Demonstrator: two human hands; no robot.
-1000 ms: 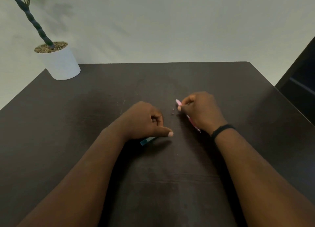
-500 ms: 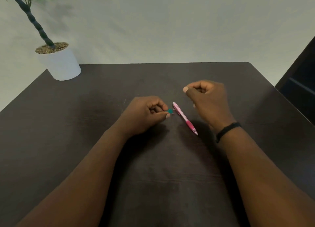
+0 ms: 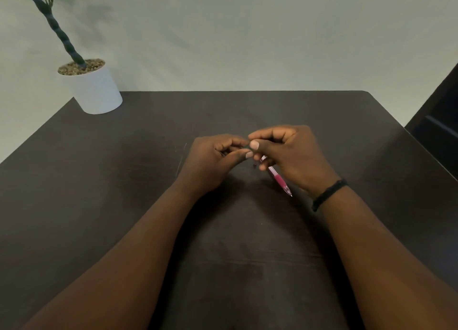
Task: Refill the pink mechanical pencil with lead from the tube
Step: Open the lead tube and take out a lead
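Observation:
The pink mechanical pencil (image 3: 278, 179) lies on the dark table (image 3: 247, 243), tip toward me, with its far end hidden under my right hand (image 3: 292, 153). My left hand (image 3: 215, 158) is closed around the lead tube (image 3: 246, 146), which is almost fully hidden; only a dark teal end shows between the fingertips. My right thumb and forefinger pinch that teal end, so both hands meet just above the table. A tiny dark piece (image 3: 254, 165) lies on the table beside the pencil's far end.
A white pot with a green plant (image 3: 93, 89) stands at the table's far left corner. A dark piece of furniture (image 3: 438, 129) is past the right edge. A black band sits on my right wrist (image 3: 328, 193).
My right hand laid the pencil on the table, then moved left onto the tube's end. My left hand lifted the tube off the table and turned its end to the right.

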